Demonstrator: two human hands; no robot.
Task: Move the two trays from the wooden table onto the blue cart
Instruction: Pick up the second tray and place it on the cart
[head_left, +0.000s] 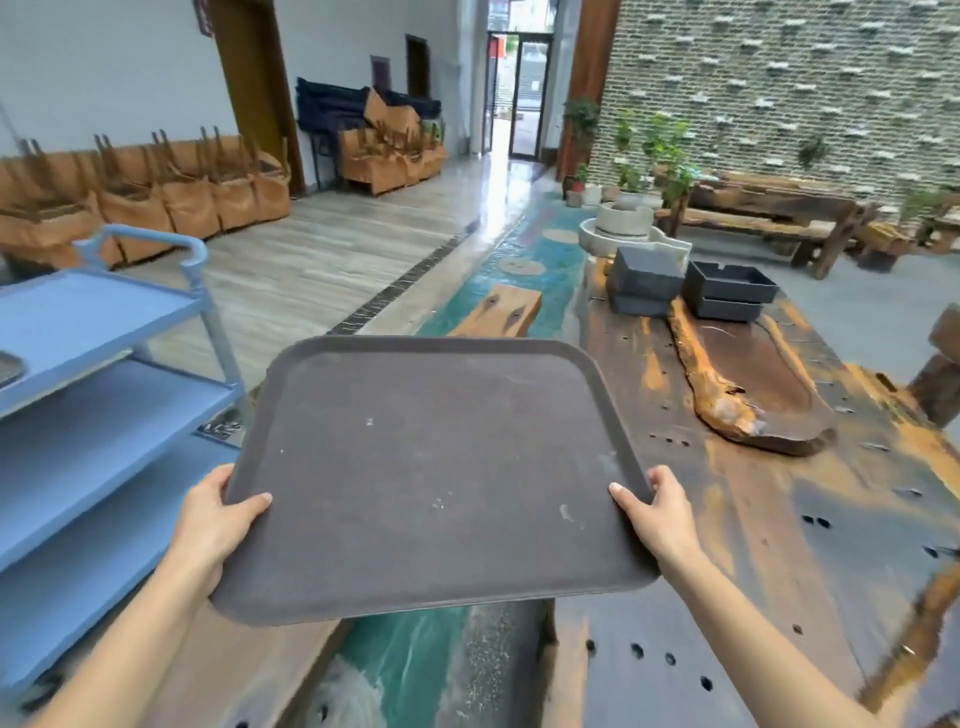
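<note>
The table (779, 519) fills the right side, a dark, worn wooden slab with orange patches and small holes; its near end and right edge run out of view. The cart (98, 415) stands at the left, blue, with three shelves showing; its left part and base are cut off, and its handle rises at the far corner.

The tray (431, 467) is in the air between cart and table, held roughly level with its far edge tipped up a little. Its right near corner overlaps the table's left edge, and its left edge comes close to the cart's shelves. It is dark brown, rectangular with rounded corners, scuffed and bare on top.

A long wooden trough (753, 384) lies along the table's middle. At the table's far end sit dark boxes (685, 286) in two short stacks; what they hold cannot be made out.

The left hand (213, 525) is closed on the tray's left near corner, thumb on top, fingers hidden beneath. The right hand (660, 514) grips the right edge near its near corner the same way, thumb on the rim and fingers out of sight under it.

On the cart's top shelf, at the picture's left edge, a dark sliver (9, 368) shows; too little is visible to say what it is.
</note>
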